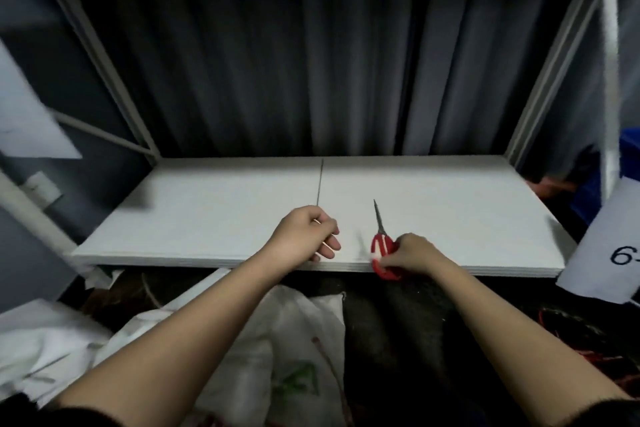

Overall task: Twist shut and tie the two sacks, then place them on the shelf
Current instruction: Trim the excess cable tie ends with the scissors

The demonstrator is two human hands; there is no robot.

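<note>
Both bare forearms reach forward side by side. The left hand (304,236) is loosely curled, pinching something thin. The right hand (412,253) curls its fingers around red handles.

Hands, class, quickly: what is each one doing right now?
Left hand: pinches a thin string.
Right hand: grips the red scissors.
</note>
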